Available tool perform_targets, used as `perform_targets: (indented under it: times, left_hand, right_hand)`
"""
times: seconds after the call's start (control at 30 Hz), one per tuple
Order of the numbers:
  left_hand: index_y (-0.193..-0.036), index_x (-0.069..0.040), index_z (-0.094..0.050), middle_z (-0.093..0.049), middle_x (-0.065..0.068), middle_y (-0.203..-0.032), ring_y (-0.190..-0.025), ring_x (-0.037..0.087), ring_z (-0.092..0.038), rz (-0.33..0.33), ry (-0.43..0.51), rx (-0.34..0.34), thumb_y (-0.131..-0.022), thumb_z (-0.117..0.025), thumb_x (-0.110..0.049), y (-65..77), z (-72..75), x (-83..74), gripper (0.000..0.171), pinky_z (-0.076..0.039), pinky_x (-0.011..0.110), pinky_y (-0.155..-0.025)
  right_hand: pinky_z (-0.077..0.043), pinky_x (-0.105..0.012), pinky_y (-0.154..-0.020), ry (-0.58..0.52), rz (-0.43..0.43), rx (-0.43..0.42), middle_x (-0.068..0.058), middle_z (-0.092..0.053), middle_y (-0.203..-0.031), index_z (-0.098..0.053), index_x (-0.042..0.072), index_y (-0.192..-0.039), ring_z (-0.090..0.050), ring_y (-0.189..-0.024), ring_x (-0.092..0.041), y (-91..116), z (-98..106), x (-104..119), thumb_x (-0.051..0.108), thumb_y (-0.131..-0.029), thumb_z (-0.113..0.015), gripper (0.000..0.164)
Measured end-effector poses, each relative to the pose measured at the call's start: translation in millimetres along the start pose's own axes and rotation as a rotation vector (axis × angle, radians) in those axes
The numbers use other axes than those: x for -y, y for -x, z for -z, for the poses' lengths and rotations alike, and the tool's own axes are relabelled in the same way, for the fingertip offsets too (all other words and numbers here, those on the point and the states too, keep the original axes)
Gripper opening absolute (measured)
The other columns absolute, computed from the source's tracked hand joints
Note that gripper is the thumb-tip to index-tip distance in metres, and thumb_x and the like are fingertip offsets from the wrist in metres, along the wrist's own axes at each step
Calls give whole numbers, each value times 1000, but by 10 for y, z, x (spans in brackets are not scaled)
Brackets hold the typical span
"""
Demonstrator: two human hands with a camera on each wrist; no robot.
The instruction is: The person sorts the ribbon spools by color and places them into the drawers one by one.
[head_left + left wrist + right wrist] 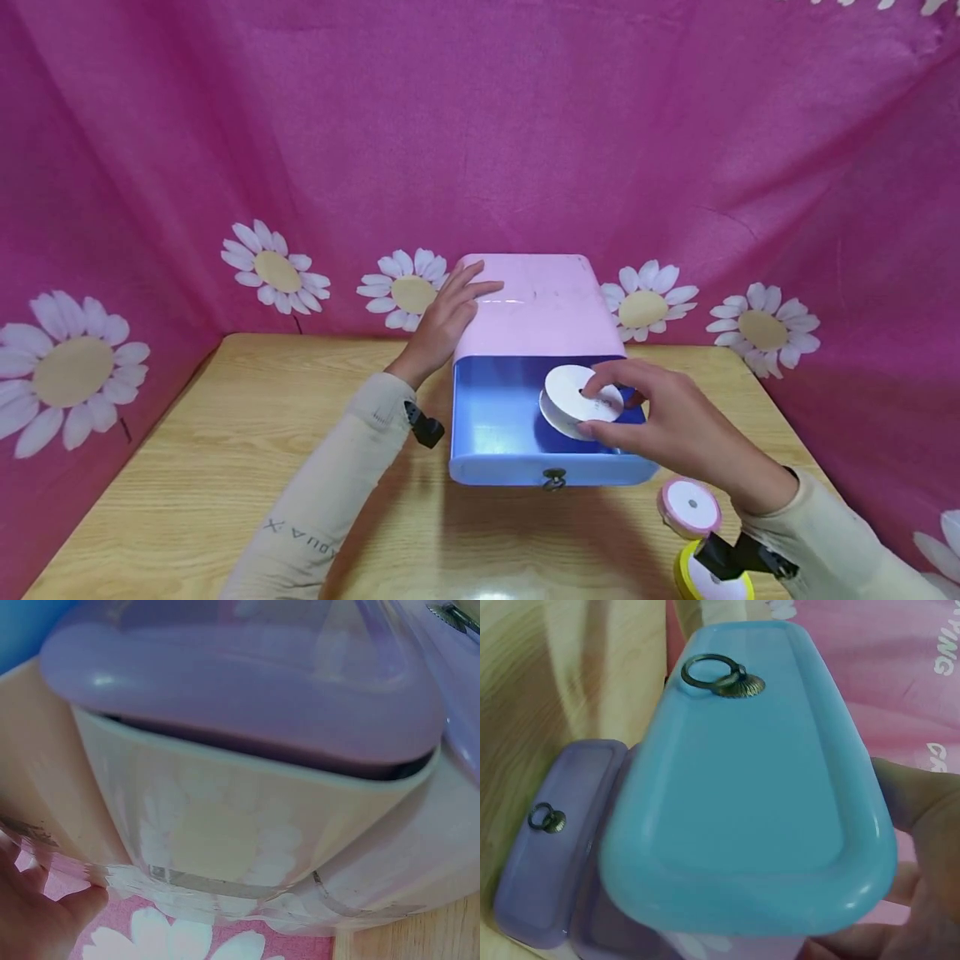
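Observation:
A small chest [536, 308] with a pink top stands on the table, its blue drawer [487, 408] pulled out toward me. My left hand [442, 325] rests on the chest's top left edge with fingers extended. Over the drawer's right part, my right hand [675, 417] pinches a white ribbon spool [562, 390] between thumb and fingers. The right wrist view shows the blue drawer front [757, 772] with its ring pull [709, 671], and the right hand [930, 855] beside it; the spool is hidden there. In the left wrist view, the left hand [41, 915] is against the chest's side [52, 757].
A pink-edged spool [692, 505] and a yellow-edged spool [712, 579] lie on the table near the right forearm. Lower purple drawers [559, 840] sit beneath the blue one. A pink flowered cloth [480, 150] hangs behind and at both sides of the wooden table [225, 467].

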State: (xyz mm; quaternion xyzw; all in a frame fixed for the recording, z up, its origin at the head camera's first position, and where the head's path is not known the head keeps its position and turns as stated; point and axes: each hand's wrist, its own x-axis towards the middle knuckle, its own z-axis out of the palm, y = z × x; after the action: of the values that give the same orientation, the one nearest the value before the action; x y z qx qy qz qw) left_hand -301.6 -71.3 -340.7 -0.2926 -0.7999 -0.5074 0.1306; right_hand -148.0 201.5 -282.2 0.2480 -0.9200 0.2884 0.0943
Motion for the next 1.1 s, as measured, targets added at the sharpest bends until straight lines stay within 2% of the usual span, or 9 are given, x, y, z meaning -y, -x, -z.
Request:
perform_targets:
  times: [0.17, 0.37, 0.6, 0.93, 1.1]
  left_hand:
    - [-133, -25, -59, -25, -11, -157, -146, 7, -1, 9, -7, -2, -98, -36, -26, 3, 3, -18, 42, -1, 56, -115]
    - [-133, -25, -59, -25, -11, -157, -146, 7, -2, 10, -7, -4, -98, -35, -26, 4, 6, -18, 42, -1, 56, -115]
    - [-133, -25, -59, -26, -11, -157, -147, 8, -2, 5, 0, -6, -98, -35, -26, 1, 1, -9, 42, 0, 56, -115]
    - [-134, -27, -58, -24, -13, -157, -146, 5, 0, 17, 3, 15, -99, -35, -28, 30, -8, 19, 42, -2, 55, -115]
    - [-135, -26, -57, -23, -13, -157, -146, 4, 0, 3, 1, 20, -99, -35, -29, 21, 5, 0, 42, -2, 57, -115]
  right_hand:
    - [-42, -25, -60, 51, 30, 99, 9, -58, -85, -66, 24, -96, -50, -73, -14, -130, -10, 19, 33, -71, -86, 33]
    - [-42, -28, -65, 101, 74, 182, 9, -59, -84, -65, 20, -95, -52, -78, -14, -253, -66, 11, 32, -73, -85, 31]
    - [-39, -29, -66, 129, 98, 198, 6, -52, -77, -63, 19, -94, -49, -75, -15, -316, -121, -5, 27, -72, -85, 32]
    - [-44, -31, -71, 138, 117, 232, 7, -57, -84, -63, 16, -99, -52, -79, -14, -351, -197, -29, 21, -73, -84, 34]
    - [-45, -33, -74, 139, 129, 245, 6, -58, -87, -62, 16, -102, -53, -82, -14, -371, -187, -27, 19, -75, -83, 35]
